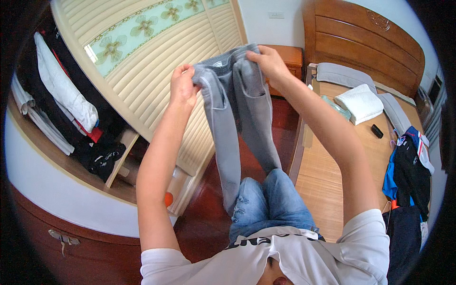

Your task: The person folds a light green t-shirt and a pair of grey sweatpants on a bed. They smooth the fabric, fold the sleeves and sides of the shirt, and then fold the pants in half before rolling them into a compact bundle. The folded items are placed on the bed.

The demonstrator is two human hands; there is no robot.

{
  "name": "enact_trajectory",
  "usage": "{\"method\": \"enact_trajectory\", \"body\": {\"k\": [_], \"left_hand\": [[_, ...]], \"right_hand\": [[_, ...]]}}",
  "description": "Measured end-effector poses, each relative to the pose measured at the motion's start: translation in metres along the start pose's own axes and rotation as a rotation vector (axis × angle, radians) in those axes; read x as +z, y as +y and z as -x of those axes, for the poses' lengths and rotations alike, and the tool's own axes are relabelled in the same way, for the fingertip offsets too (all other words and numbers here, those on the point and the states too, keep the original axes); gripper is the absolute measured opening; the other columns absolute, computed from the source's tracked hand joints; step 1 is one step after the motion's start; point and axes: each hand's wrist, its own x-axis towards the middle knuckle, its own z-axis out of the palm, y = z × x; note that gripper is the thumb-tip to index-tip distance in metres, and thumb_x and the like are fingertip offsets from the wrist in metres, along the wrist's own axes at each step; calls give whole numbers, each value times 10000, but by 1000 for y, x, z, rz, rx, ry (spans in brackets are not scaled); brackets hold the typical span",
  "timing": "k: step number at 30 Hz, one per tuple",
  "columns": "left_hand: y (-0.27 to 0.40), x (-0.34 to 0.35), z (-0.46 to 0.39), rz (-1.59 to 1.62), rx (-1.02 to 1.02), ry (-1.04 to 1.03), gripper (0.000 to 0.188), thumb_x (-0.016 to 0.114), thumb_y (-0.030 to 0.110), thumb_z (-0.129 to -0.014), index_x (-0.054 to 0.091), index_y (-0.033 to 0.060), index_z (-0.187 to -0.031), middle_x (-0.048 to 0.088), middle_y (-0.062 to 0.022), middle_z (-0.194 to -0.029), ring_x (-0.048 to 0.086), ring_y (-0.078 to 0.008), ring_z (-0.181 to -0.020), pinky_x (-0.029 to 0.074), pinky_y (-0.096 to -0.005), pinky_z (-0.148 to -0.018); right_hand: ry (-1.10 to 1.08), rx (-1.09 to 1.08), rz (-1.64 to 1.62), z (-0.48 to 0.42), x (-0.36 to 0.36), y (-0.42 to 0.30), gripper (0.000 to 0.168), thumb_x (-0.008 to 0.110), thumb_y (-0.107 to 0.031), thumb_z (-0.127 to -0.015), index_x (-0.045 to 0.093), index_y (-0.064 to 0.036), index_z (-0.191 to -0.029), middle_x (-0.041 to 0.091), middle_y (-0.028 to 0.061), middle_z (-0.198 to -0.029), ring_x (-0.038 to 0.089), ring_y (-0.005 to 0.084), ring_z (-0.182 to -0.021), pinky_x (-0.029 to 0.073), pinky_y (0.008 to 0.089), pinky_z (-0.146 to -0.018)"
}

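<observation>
A pair of grey knit trousers (224, 121) hangs by its ribbed waistband from both hands, with the legs dangling down in front of my jeans. My left hand (183, 83) grips one side of the waistband, its fingers closed on the cloth. At the opposite side, my right hand (269, 62) pinches the waistband between thumb and fingers. Two pocket openings with pale trim face me, and a small light mark shows inside the waist.
At left is an open wardrobe (123, 156) with hanging clothes and a louvred sliding door (178, 71). On the right, a wooden bed bears a folded white towel (359, 103), grey cushions (343, 74), a small black object (377, 131) and dark clothes (409, 174). A wooden nightstand (290, 57) stands behind.
</observation>
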Motion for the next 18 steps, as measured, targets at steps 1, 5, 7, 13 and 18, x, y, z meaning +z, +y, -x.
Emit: {"method": "enact_trajectory", "body": {"k": [1,5,7,13,18], "left_hand": [[2,14,10,-6,13,-25,145,493,66,-874,470,77,-1017,530,-57,-893,541,-168,-745,469,-312,-603],[6,38,27,-66,149,-78,124,472,98,-912,473,86,-1035,505,-44,-911,523,-126,-758,465,-292,-612],[12,38,28,-66,182,-163,159,461,118,-923,468,82,-1078,499,-41,-945,517,-121,-785,468,-287,-650],[23,44,46,64,233,-486,366,430,202,-947,365,59,-1278,513,-132,-1153,546,-245,-1056,428,-367,-913],[-5,-21,56,-97,430,-88,329,458,190,-930,416,18,-1208,553,-148,-1086,575,-267,-1021,446,-396,-898]], "right_hand": [[-12,-81,27,4,9,3,310,583,-208,-841,609,25,-1044,641,153,-928,607,224,-818,481,340,-743],[-154,-313,111,26,40,-10,498,693,-333,-741,564,62,-1015,623,209,-921,607,285,-879,471,349,-774],[-168,-379,125,30,44,-12,560,729,-344,-700,534,77,-1013,614,223,-925,607,284,-876,473,343,-768],[-87,-358,-133,-4,36,-4,369,734,-150,-684,582,37,-964,634,120,-825,594,171,-733,484,299,-642],[-161,-258,-277,-14,11,-22,256,628,-59,-778,605,-21,-1030,638,87,-875,608,174,-767,492,323,-701]]}}
